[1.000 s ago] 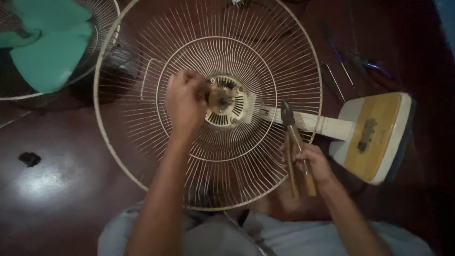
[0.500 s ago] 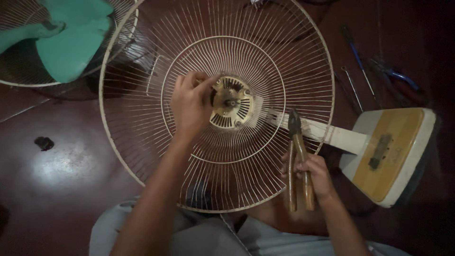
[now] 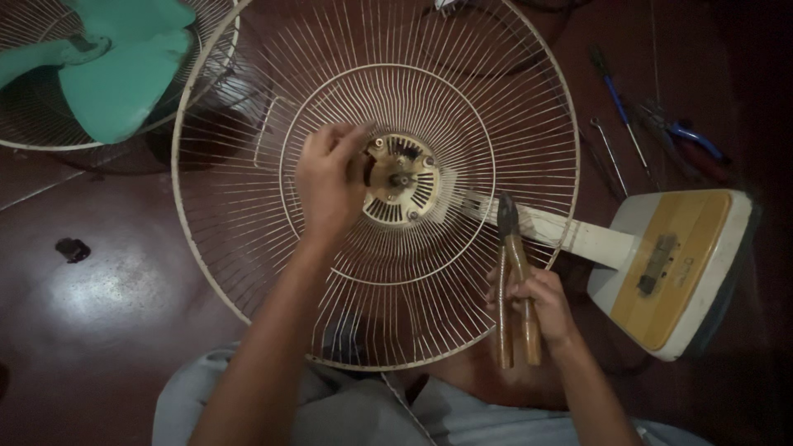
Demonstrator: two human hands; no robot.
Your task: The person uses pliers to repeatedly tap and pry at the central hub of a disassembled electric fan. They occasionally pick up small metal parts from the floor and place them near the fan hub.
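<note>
At far left, a second wire fan guard [image 3: 49,124] lies flat on the dark red floor [image 3: 107,314] with a green fan blade [image 3: 124,74] resting in it, well apart from the work. Centre frame, a cream rear fan guard [image 3: 273,140] faces up, its spokes radiating from the motor hub [image 3: 401,177], where a short shaft stands toward the camera. The person's left hand [image 3: 330,186] reaches across the wires from the lower left, fingers curled and touching the hub's left rim; whether they pinch a small part there cannot be told. To the right, the right hand [image 3: 537,306] rests just outside the guard's lower right edge, closed around both handles of brown-handled pliers [image 3: 514,272], jaws together, holding nothing, and pointing up along the cream fan neck [image 3: 562,231]. The pliers' long axis runs nearly upright in the frame, nose short of the hub, which lies up and to the left of it. The left hand is plainly nearer the hub. Farther right sits the fan's cream and yellow base [image 3: 677,264]; above it, a blue-handled screwdriver [image 3: 615,95] and blue-handled pliers [image 3: 686,136] lie on the floor, near the base.
</note>
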